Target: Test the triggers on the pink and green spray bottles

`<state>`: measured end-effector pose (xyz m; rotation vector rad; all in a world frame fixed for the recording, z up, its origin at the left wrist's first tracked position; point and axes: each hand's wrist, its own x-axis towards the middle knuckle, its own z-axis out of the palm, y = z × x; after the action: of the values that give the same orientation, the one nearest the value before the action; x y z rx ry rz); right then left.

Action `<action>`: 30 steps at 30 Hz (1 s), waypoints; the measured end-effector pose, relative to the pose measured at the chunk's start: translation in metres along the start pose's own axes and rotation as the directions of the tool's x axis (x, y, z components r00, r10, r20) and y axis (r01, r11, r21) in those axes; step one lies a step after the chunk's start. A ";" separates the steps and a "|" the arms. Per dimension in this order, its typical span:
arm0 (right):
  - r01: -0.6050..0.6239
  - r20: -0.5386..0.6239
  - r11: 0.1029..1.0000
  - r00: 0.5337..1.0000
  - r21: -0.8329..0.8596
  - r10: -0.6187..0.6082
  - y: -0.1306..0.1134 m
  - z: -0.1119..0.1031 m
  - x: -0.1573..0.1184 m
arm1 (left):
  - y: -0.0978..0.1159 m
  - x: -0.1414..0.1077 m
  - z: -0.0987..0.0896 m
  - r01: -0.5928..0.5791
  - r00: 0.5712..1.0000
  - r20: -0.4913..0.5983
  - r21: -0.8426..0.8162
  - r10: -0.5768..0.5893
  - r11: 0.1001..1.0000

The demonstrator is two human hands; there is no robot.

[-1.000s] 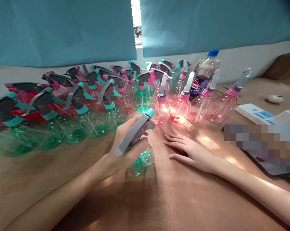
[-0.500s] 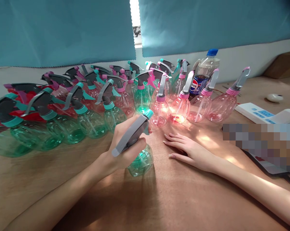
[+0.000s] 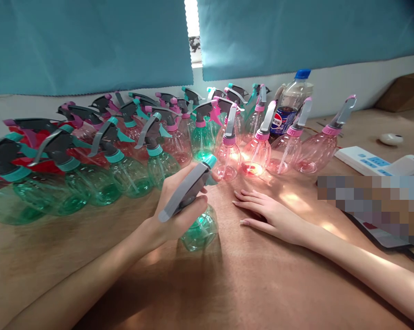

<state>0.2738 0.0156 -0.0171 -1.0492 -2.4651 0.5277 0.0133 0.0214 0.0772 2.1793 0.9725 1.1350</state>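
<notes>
My left hand [image 3: 174, 213] is wrapped round the neck of a green spray bottle [image 3: 200, 233], whose grey and teal spray head [image 3: 188, 188] leans up and to the right. Fingers on its far side are partly hidden. My right hand [image 3: 262, 211] lies flat on the wooden table [image 3: 262, 284], fingers spread, holding nothing. Just beyond the hands stand pink spray bottles [image 3: 256, 158] with pink collars. To the left is a row of green spray bottles [image 3: 131, 176] with teal collars.
More spray bottles crowd behind. A cola bottle [image 3: 284, 120] with a blue cap stands at the back right. Farther right are a white power strip [image 3: 360, 160], a white rounded object [image 3: 391, 139], a blurred-out device and a brown box [image 3: 404, 94]. Teal curtains [image 3: 90, 46] hang behind.
The spray head in my left hand has shifted very slightly left and down. My right hand has stayed in place.
</notes>
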 end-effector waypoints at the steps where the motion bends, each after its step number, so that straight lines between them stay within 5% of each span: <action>1: 0.001 0.001 1.000 1.000 0.000 -0.001 0.000 0.000 0.000 | 0.000 0.000 0.001 0.020 1.000 -0.008 -0.009 -0.020 1.000; 12: -0.008 0.029 1.000 1.000 -0.030 0.009 0.001 0.000 0.000 | 0.010 0.008 0.003 0.036 0.999 0.012 -0.121 -0.034 0.992; 30: -0.002 0.008 1.000 1.000 -0.011 0.002 -0.001 0.000 0.000 | 0.005 0.002 0.003 0.074 0.997 0.003 -0.064 -0.074 0.995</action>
<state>0.2732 0.0154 -0.0168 -1.0559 -2.4771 0.5208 0.0187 0.0194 0.0802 2.0752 0.9946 1.1159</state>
